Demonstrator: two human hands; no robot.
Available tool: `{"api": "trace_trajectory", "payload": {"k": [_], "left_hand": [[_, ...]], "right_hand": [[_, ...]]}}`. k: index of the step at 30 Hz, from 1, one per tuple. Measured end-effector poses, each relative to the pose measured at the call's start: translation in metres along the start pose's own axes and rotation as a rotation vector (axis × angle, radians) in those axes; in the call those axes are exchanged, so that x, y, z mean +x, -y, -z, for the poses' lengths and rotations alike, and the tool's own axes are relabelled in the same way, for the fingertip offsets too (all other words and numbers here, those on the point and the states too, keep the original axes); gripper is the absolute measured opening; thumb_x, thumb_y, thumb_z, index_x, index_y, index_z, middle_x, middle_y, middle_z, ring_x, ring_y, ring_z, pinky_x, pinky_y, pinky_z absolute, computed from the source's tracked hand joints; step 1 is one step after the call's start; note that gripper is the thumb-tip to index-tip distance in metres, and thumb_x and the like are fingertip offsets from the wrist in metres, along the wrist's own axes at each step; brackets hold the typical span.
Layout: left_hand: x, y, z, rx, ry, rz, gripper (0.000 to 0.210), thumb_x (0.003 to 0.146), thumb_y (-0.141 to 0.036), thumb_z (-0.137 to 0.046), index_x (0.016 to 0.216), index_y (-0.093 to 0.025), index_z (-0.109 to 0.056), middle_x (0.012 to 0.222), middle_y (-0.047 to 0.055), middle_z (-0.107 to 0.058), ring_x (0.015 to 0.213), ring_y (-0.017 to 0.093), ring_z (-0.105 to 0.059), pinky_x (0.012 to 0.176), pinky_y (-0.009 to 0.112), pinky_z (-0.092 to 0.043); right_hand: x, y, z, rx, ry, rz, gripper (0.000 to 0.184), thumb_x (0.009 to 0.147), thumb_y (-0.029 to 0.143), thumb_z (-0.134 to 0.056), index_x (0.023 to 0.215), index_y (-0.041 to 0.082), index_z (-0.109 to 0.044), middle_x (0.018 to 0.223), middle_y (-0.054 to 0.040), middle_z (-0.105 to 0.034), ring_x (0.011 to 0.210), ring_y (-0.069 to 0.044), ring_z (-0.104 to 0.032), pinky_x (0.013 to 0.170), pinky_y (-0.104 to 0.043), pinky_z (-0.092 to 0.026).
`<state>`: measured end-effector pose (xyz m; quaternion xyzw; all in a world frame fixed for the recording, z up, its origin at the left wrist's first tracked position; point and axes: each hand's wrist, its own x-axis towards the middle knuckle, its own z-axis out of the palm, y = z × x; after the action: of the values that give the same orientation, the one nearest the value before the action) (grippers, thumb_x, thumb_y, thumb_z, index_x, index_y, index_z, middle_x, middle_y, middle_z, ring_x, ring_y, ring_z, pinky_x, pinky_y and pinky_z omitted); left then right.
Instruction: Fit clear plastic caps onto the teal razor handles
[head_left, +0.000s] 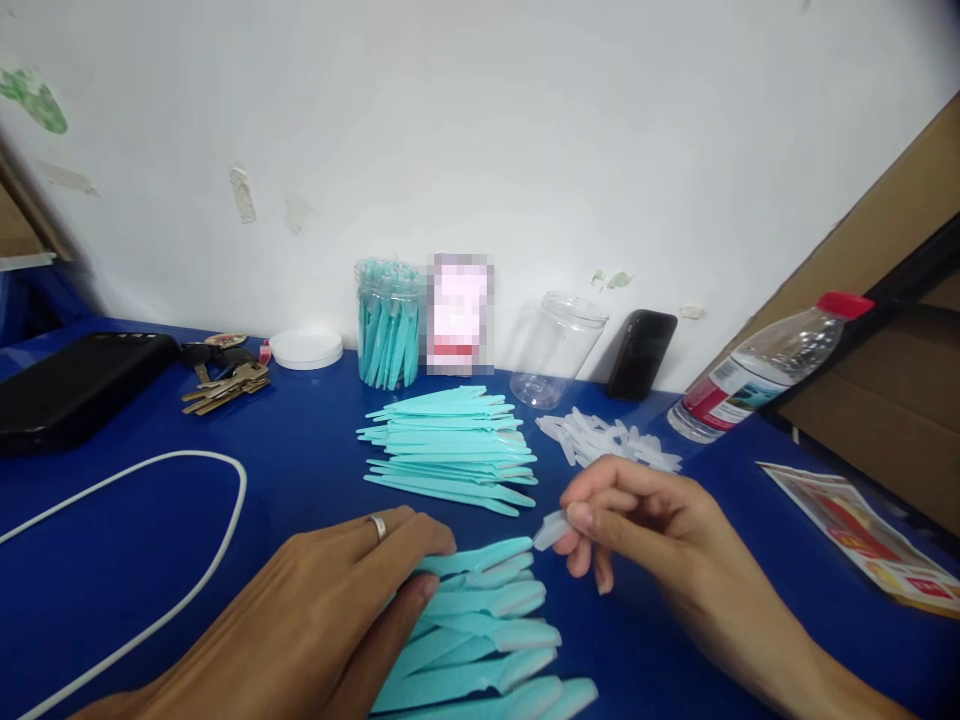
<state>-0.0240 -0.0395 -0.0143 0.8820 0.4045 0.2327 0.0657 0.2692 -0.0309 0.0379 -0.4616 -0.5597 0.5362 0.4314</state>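
My left hand [330, 610], with a ring on one finger, is closed on the handle of a turquoise eyebrow razor [487, 555], whose blade end points right. Under and in front of that hand lie several more turquoise razors [495, 632], partly hidden by it. Thumb and fingers of my right hand [660, 530] pinch a translucent white blade cap [553, 528], close to the tip of the held razor; I cannot tell if they touch. Beyond my hands is a stack of turquoise razors [450, 445]. Loose translucent caps [607, 440] lie in a heap behind my right hand.
Along the wall stand a jar filled with razors [388, 330], a pixelated box-like object [460, 315], a clear jar [559, 350], a black phone [642, 355] and a bottle [765, 370]. A white lid [306, 348], keys [229, 388], black case [82, 385] and white cable [238, 490] are left.
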Motion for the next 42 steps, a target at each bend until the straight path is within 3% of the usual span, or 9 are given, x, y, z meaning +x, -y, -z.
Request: {"api": "trace_trajectory", "payload": {"k": [3,10,14,18,23,27,33,37,42], "left_hand": [[0.002,-0.002,0.003,-0.02,-0.033,-0.033,0.039,0.109,-0.033,-0.049,0.148,-0.036,-0.05,0.124,-0.003,-0.077,0.109,0.017,-0.076,0.091,0.02,-0.062],[-0.007,-0.002,0.008,-0.065,0.047,0.002,0.047,0.102,-0.033,-0.063,0.148,-0.036,-0.052,0.137,-0.001,-0.071,0.12,0.022,-0.072,0.102,0.027,-0.059],[0.006,-0.009,0.008,-0.04,0.013,-0.031,0.024,0.109,-0.032,-0.048,0.13,-0.033,-0.059,0.114,-0.002,-0.078,0.099,0.016,-0.078,0.082,0.018,-0.062],[0.014,-0.016,0.009,-0.03,-0.065,-0.12,0.023,0.107,-0.028,-0.051,0.127,-0.034,-0.059,0.11,-0.005,-0.079,0.092,0.015,-0.078,0.072,0.017,-0.06],[0.016,-0.018,0.004,-0.024,-0.238,-0.237,0.022,0.11,-0.024,-0.039,0.121,-0.03,-0.057,0.089,-0.007,-0.076,0.057,0.012,-0.068,0.049,0.024,-0.047],[0.021,-0.017,0.009,-0.034,-0.183,-0.263,0.017,0.111,-0.023,-0.038,0.113,-0.028,-0.054,0.086,-0.006,-0.074,0.059,0.013,-0.066,0.052,0.025,-0.046],[0.024,-0.014,0.012,-0.1,-0.044,-0.205,0.018,0.107,-0.016,-0.041,0.11,-0.028,-0.055,0.098,-0.002,-0.073,0.081,0.016,-0.071,0.068,0.025,-0.055],[0.02,-0.013,0.009,-0.07,-0.045,-0.135,0.018,0.106,-0.018,-0.046,0.115,-0.03,-0.057,0.104,-0.003,-0.074,0.091,0.016,-0.074,0.076,0.024,-0.059],[0.011,-0.015,0.005,-0.04,-0.163,-0.228,0.023,0.106,-0.021,-0.049,0.122,-0.032,-0.061,0.112,-0.003,-0.077,0.108,0.017,-0.074,0.104,0.026,-0.056]], "right_hand": [[0.001,-0.001,0.001,0.013,0.012,0.015,0.018,0.091,0.032,-0.082,0.086,0.016,-0.076,0.071,-0.0039,-0.078,0.063,-0.011,-0.068,0.053,-0.015,-0.052],[-0.002,0.0,-0.005,-0.001,0.026,0.014,0.019,0.091,0.033,-0.082,0.085,0.016,-0.076,0.073,-0.0043,-0.079,0.064,-0.011,-0.069,0.053,-0.014,-0.054],[-0.005,0.0,-0.009,0.008,0.079,-0.003,0.019,0.093,0.036,-0.08,0.092,0.017,-0.079,0.076,-0.0052,-0.079,0.064,-0.011,-0.069,0.054,-0.015,-0.055],[-0.011,-0.004,-0.016,-0.017,0.172,-0.02,0.022,0.098,0.039,-0.074,0.101,0.018,-0.079,0.073,-0.0053,-0.08,0.06,-0.01,-0.068,0.057,-0.016,-0.055],[-0.017,-0.009,-0.019,-0.068,0.199,-0.045,0.023,0.1,0.042,-0.071,0.097,0.019,-0.07,0.073,-0.0041,-0.08,0.059,-0.011,-0.068,0.054,-0.018,-0.053],[-0.018,-0.007,-0.016,-0.283,0.123,0.065,0.019,0.1,0.039,-0.07,0.095,0.021,-0.072,0.071,-0.0013,-0.079,0.059,-0.012,-0.065,0.054,-0.019,-0.049],[-0.013,-0.003,-0.017,-0.54,-0.028,0.236,0.016,0.091,0.028,-0.074,0.076,0.022,-0.074,0.064,0.0014,-0.071,0.055,-0.012,-0.061,0.053,-0.022,-0.046],[-0.01,-0.002,-0.015,-0.577,0.002,0.225,0.015,0.089,0.027,-0.073,0.076,0.021,-0.073,0.066,-0.0004,-0.071,0.057,-0.013,-0.062,0.052,-0.023,-0.046],[-0.014,0.004,-0.008,-0.652,0.142,0.286,0.011,0.088,0.019,-0.071,0.076,0.021,-0.071,0.064,0.001,-0.067,0.056,-0.012,-0.06,0.051,-0.022,-0.045]]}}
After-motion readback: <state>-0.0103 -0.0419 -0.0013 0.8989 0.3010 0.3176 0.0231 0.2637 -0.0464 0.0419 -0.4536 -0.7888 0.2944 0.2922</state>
